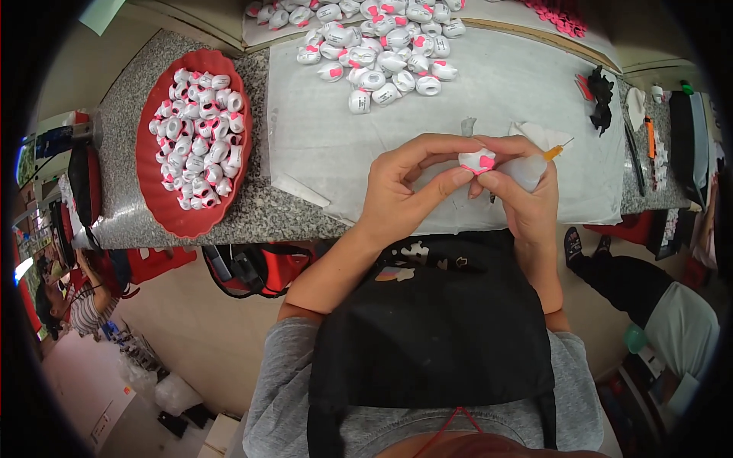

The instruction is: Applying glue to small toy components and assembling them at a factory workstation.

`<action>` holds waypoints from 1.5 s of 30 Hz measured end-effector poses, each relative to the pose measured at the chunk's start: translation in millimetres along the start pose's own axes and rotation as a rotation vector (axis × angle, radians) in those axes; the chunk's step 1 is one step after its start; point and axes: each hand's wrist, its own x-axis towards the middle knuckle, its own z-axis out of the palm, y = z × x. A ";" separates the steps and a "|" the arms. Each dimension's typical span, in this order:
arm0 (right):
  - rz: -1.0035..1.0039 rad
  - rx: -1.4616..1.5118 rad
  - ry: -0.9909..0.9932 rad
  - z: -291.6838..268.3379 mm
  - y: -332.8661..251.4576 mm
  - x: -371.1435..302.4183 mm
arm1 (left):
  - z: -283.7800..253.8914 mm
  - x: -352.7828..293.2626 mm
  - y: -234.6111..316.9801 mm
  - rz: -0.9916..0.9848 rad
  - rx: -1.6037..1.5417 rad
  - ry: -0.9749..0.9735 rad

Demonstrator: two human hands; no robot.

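Speckled granite is showing around the edges of the counter (pixel 122 141), where a white paper sheet (pixel 321 141) is covering the working stretch. At its far side a loose heap of shells (pixel 391 61) is spreading out, and to the left a red scalloped tray (pixel 156 202) is holding another crowd of similar white-and-pink ones. I'm watching one small white shell (pixel 475 159) being worked in front of the person's chest, raised over the near part of the paper.

The left hand (pixel 405 182) is gripping it between thumb and fingers, and the right hand (pixel 532 204) is pinching it from the other side while also cradling a translucent squeeze bottle (pixel 525 174) against the palm. The bottle's orange tip (pixel 553 153) is pointing away from the shell, its needle bare.

Judging by both gatherings, the work is running well into a large batch, though I can't tell which group is waiting and which is finished. The shell in hand is already carrying its pink bow, so the attaching is probably done and a last press or check is under way.

It's looking rounded and glossy white, with the bow sitting toward the right and a pink edge running along the bottom; the fingers are hiding the rest.
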 end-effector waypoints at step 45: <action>-0.032 -0.042 0.094 19.0 -14.6 -17.3 | -3.6 -2.0 4.4 0.076 -0.259 -0.194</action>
